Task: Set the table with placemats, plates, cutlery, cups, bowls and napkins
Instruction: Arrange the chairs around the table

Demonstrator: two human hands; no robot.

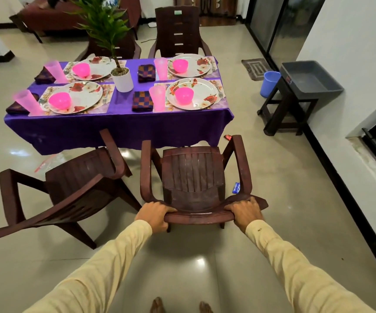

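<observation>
A table under a purple cloth [124, 129] carries several place settings. Each has a floral placemat, a floral plate [192, 92] with a pink bowl [184, 95] on it, a pink cup [157, 98] and a folded checked napkin [142, 100]. Cutlery shows faintly beside the plates. In front of the table stands a brown plastic chair [193, 175]. My left hand [154, 214] grips the left end of its backrest top, and my right hand [243, 212] grips the right end.
A second brown chair [74, 188] stands tilted to the left of mine. Two more chairs stand behind the table. A potted plant [122, 79] sits mid-table. At right are a dark stool with a grey tub [309, 80], a blue bucket [270, 83] and the wall.
</observation>
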